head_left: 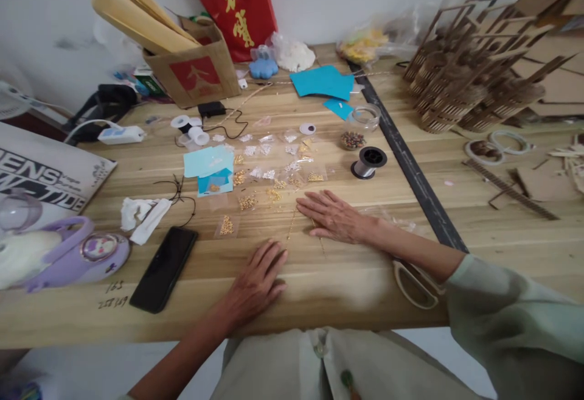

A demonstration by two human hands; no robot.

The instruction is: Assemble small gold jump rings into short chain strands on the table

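On the wooden surface point(356, 293), a thin gold chain point(291, 228) lies between the left hand point(256, 281) and the right hand point(335, 217), running from near the right fingertips down toward the left ones. The left hand rests palm down, fingers loosely spread; the right lies flatter, fingers stretched out. Another gold strand point(322, 244) shows just below the right palm; I can't tell whether the two join.

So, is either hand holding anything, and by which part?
Nothing is visibly gripped. The right hand lies partly over a thin gold-coloured chain; whether that is pinned cannot be told. The left hand rests on the pale wooden table.
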